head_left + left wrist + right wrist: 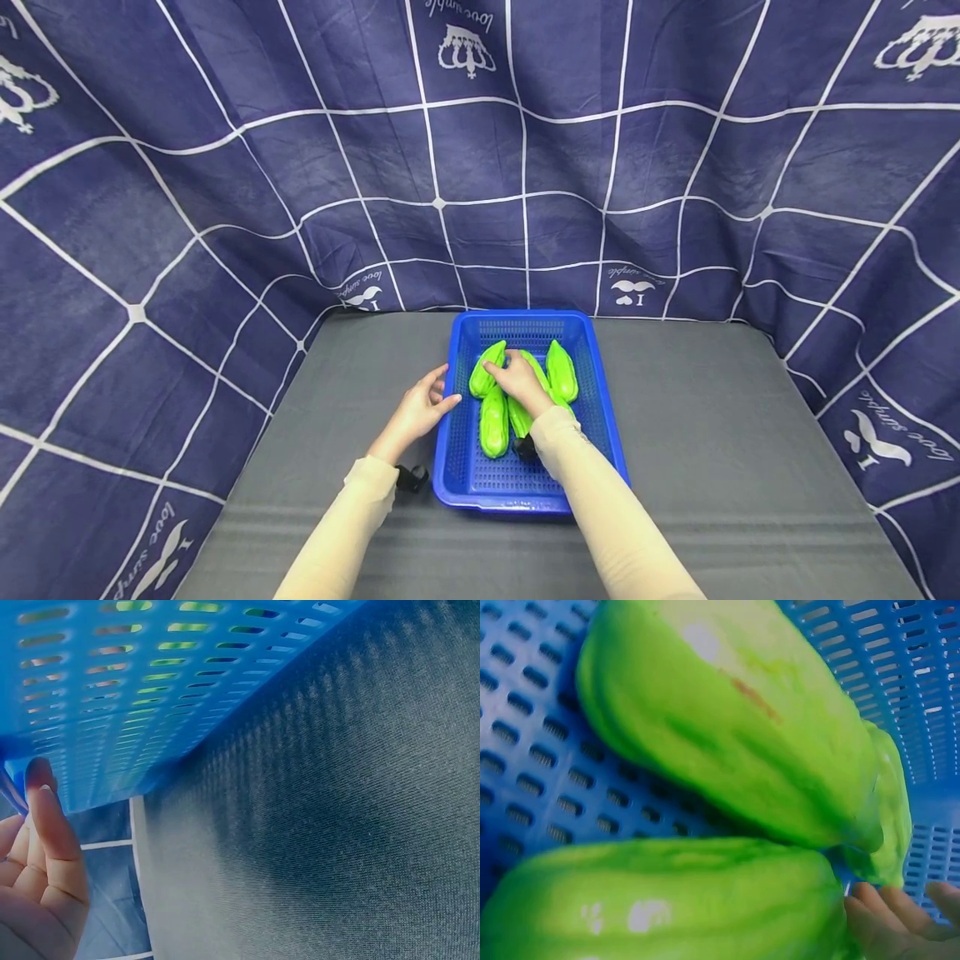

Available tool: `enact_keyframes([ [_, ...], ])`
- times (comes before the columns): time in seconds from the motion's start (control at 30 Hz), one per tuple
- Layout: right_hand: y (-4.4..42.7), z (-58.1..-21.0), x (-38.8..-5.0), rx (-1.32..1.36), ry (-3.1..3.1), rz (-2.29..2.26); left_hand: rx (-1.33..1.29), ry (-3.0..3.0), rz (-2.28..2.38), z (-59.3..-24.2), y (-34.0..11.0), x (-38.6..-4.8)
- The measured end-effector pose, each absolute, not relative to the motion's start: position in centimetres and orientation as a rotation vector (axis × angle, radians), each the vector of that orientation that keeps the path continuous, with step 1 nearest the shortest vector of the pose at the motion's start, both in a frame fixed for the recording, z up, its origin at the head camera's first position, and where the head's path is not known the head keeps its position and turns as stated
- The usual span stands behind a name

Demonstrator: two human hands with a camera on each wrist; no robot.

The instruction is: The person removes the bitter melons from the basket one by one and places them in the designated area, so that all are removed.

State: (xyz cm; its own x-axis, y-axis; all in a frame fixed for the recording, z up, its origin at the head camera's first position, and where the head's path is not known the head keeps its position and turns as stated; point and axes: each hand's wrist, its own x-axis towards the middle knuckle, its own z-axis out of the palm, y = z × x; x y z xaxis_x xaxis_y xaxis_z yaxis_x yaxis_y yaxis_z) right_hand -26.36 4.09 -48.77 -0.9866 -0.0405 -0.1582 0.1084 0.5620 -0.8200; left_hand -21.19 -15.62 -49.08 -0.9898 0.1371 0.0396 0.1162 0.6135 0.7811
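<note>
**A tip or a squeeze could happen**

A blue curtain [480, 158] with white lines is hung at the back. Below it, a gray surface [697, 400] is seen, and on that the blue basket [510, 503] is set. The basket could be slid or tipped if its left rim were pushed or pulled too hard, because a hand is seen at that side only.

By that rim, the left hand [415, 411] is seen. The rim seems to be loosely held, with the thumb over it and the other fingers outside. If it were let go, the basket could be bumped out of place.

The right hand [521, 383] is held over the inside of the basket, near the far left part. A green vegetable [481, 382] is touched by its fingers, but it cannot be told whether it is really grasped. If it were pinched only at its thin end, it could be dropped, since its skin looks shiny and may be slippery.

The other vegetables [493, 425] are laid close by in the basket, some touching. They could be knocked or rolled by the little black camera [526, 448] on the right wrist.
</note>
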Motion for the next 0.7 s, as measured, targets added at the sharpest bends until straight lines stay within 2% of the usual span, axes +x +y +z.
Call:
enact_keyframes([
  [0.7, 1.6, -49.7, -26.4, 0.209, 2.681, -1.303, 0.240, 2.726, 1.492, -49.8, -15.7, -21.2],
])
